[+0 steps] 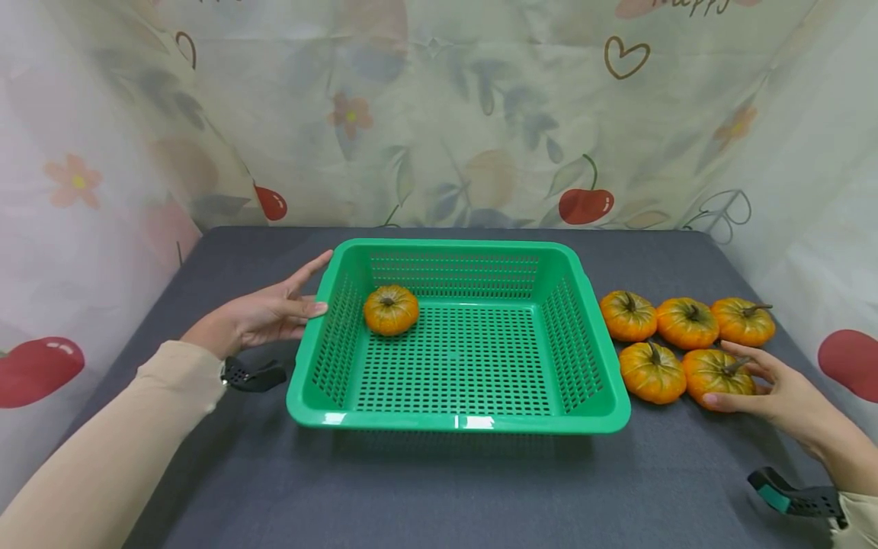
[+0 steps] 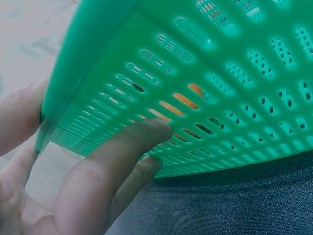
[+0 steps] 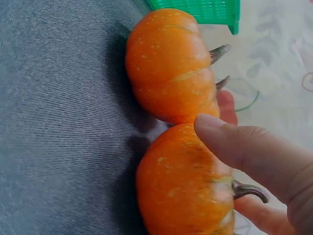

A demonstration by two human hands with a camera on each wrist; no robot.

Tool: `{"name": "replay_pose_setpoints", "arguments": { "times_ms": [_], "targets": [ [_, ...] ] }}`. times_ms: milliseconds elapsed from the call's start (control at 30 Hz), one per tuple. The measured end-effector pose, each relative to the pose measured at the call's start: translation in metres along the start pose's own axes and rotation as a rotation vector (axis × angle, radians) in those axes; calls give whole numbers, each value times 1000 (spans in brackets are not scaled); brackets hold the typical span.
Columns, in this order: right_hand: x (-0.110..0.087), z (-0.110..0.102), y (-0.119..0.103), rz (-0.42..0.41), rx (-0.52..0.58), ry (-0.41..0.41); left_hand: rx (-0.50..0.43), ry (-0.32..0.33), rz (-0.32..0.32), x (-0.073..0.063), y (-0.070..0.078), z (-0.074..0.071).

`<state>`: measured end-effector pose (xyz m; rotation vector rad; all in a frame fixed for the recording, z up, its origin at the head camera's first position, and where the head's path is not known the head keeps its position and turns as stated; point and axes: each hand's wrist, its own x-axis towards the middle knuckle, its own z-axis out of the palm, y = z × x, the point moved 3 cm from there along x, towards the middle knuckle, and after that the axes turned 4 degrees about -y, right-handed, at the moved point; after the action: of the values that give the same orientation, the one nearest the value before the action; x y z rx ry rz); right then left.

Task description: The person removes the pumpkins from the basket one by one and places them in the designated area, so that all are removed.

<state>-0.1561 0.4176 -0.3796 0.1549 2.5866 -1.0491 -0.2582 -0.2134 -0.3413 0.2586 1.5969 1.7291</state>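
A green plastic basket (image 1: 453, 422) with slotted walls stands mid-table, one small orange pumpkin (image 1: 391, 310) inside at its left. My left hand (image 1: 274, 313) holds the basket's left rim; in the left wrist view, fingers (image 2: 115, 161) lie against the outer side wall. To the basket's right sit several more small pumpkins in two rows. My right hand (image 1: 782, 389) grips the front-right pumpkin (image 1: 716, 374), thumb at its near side and a finger behind. That pumpkin (image 3: 181, 186) rests on the cloth, its curved stem between thumb and fingers.
Beside the gripped pumpkin is another front-row pumpkin (image 1: 652, 374), close to the basket's right wall. Behind them are three pumpkins, the middle one (image 1: 687, 322) touching its neighbours. Dark grey cloth (image 1: 439, 496) covers the table. Patterned curtains (image 1: 439, 114) hang at the back and sides.
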Motion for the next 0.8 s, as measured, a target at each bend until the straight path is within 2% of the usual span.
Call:
{"name": "replay_pose_setpoints", "arguments": {
  "times_ms": [267, 367, 533, 800],
  "targets": [
    [-5, -10, -6, -21, 14, 10, -6, -4, 5, -1, 1, 0],
    [-7, -14, -10, -28, 9, 34, -10, -5, 5, -1, 1, 1],
    [-9, -21, -19, -84, -9, 92, -18, -9, 2, -1, 1, 1],
    [-15, -29, -47, -166, -2, 180, -3, -9, 2, -1, 1, 1]
  ]
}}
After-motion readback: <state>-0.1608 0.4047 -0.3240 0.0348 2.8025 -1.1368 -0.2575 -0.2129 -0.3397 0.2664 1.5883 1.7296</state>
